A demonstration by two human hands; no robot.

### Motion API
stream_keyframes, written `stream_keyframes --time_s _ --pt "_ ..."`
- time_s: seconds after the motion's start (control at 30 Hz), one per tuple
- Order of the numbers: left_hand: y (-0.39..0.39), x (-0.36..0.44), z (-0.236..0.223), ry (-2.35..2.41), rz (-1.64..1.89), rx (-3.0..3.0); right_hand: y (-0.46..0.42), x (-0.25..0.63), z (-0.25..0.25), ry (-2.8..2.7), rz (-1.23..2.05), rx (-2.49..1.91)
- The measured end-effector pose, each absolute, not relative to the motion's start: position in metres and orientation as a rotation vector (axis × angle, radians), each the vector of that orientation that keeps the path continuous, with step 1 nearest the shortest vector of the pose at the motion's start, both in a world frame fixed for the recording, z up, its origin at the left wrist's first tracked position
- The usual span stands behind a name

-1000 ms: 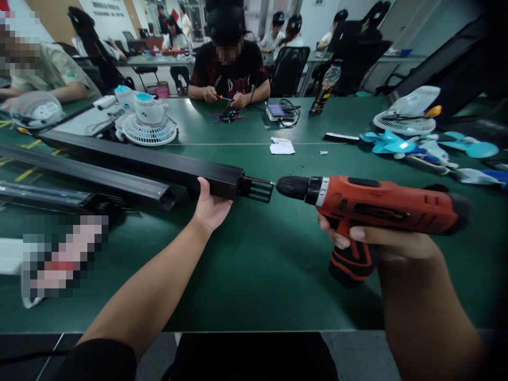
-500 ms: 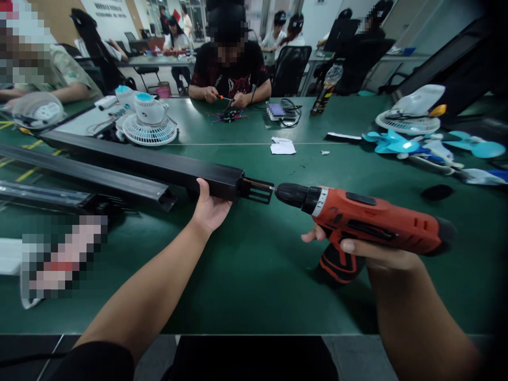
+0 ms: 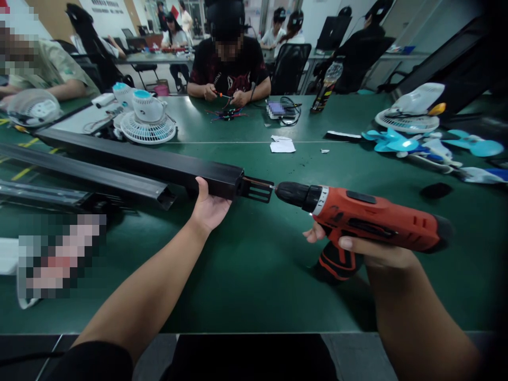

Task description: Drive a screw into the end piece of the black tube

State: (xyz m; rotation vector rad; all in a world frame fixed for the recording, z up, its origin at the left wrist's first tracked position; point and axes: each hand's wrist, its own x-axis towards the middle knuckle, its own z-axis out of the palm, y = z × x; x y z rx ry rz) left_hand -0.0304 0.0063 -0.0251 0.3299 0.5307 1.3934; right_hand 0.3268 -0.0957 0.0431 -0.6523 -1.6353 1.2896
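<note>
In the head view my left hand (image 3: 211,209) grips the near end of a long black rectangular tube (image 3: 159,163), thumb on its side and the other fingers underneath. A slotted black bracket (image 3: 260,191) sticks out of the tube's end. My right hand (image 3: 381,251) is wrapped round the grip of a red and black cordless drill (image 3: 377,216), which points left. From its chuck a thin bit reaches along the bracket toward the tube's opening; where its tip sits is hidden. The drill's battery base is close to the green table (image 3: 257,286).
More black metal profiles (image 3: 99,172) lie at left, near a pinkish blurred object (image 3: 65,254). White fan parts (image 3: 148,124) stand behind them. Blue fan blades (image 3: 391,142) are at right, with a bottle (image 3: 323,87) farther back. Across the table a person (image 3: 230,69) handles a screwdriver and wires.
Almost nothing differs. The drill's rear has shifted very slightly up and left; my left hand and the tube keep their places.
</note>
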Motion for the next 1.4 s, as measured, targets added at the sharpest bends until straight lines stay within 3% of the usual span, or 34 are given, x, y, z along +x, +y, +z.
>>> stream_keyframes --time_s 0.97,1.4 --pt "0.007 -0.032 -0.023 0.523 1.357 0.343 -0.083 0.343 0.036 -1.672 1.424 -0.516" --pt "0.006 -0.030 -0.019 0.577 1.372 0.369 -0.082 0.347 0.010 -1.562 1.546 -0.457"
